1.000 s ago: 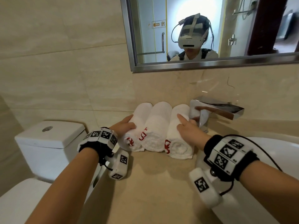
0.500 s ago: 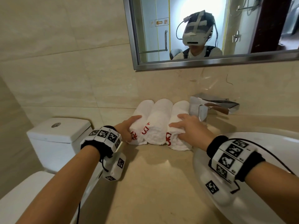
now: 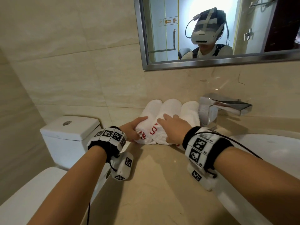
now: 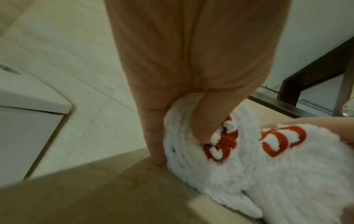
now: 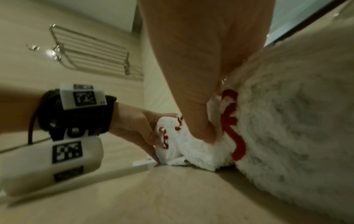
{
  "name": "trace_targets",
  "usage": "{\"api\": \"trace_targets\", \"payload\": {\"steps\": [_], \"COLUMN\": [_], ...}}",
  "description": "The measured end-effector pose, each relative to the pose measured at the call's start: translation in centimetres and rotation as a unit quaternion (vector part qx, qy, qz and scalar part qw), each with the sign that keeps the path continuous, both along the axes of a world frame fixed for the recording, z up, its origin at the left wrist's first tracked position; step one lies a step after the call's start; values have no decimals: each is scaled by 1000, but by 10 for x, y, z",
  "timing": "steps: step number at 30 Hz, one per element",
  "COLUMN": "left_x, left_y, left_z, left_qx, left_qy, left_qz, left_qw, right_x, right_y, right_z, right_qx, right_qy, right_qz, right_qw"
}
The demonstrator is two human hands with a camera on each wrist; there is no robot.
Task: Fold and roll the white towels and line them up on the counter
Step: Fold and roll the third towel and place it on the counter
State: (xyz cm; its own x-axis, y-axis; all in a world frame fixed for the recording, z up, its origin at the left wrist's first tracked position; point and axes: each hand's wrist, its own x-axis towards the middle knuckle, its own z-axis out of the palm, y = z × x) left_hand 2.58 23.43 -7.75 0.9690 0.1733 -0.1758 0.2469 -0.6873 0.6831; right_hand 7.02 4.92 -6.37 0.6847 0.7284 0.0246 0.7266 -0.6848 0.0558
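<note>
Three fluffy towel rolls [image 3: 170, 114] (red-embroidered) touch side-by-side.

My right hand [image 5: 195, 63] fills top centre, thumb pressed down into near end of middle rolled towel [image 5: 201, 151]. Right rolled towel [image 5: 296, 121] looms at right, fluffy, red stitching on its end. My left hand [image 5: 138, 130] at left, fingers curled around end of left rolled towel [image 5: 166, 136], fingertip down at table [image 5: 172, 197]. Left wrist carries black strap with coded white blocks. Metal rack [image 5: 91, 51] on tiled wall behind.
</note>
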Motion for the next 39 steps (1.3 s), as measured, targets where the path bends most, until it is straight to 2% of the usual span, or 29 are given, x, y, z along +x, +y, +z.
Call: {"api": "trace_targets", "payload": {"steps": [6,11,14,16,18,19,21,23,24,27,29,31,34,37,39], "left_x": [2,1,2,1,-1,-1,1,5,8,15,21,26,32,34,34], "left_y": [0,-3,-9,-13,-18,-20,-24,-31,-34,-48,-54,-56,-60,-60,-60], "left_z": [0,3,5,7,10,13,19,25,26,23,20,20,22,24,25], "left_qx": [34,58,74,93,75,62,41,19,21,55,74,90,55,84,75], "left_qy": [15,31,44,47,36,32,37,36,39,54,50,58,69,69,65], "left_qz": [3,6,5,9,11,17,50,77,83,89,107,117,119,132,140], "left_qw": [999,998,996,995,997,997,997,996,996,993,990,987,989,985,985], "right_x": [2,9,0,0,9,14,22,27,28,22,15,12,13,16,15], "right_y": [12,29,31,24,7,-2,-23,-43,-51,-68,-70,-70,-65,-61,-59], "right_z": [8,6,4,3,8,14,25,28,27,12,-2,-14,-19,-16,-12], "right_qx": [-84,-148,-162,-89,62,142,271,316,296,124,63,69,78,59,35], "right_qy": [-59,-21,-74,-58,67,129,189,197,196,188,174,142,99,84,68], "right_qz": [69,61,65,86,80,66,27,-23,-46,-70,-70,-69,-56,-42,-34], "right_qw": [992,987,982,991,993,979,944,928,934,972,980,985,990,994,996]}}
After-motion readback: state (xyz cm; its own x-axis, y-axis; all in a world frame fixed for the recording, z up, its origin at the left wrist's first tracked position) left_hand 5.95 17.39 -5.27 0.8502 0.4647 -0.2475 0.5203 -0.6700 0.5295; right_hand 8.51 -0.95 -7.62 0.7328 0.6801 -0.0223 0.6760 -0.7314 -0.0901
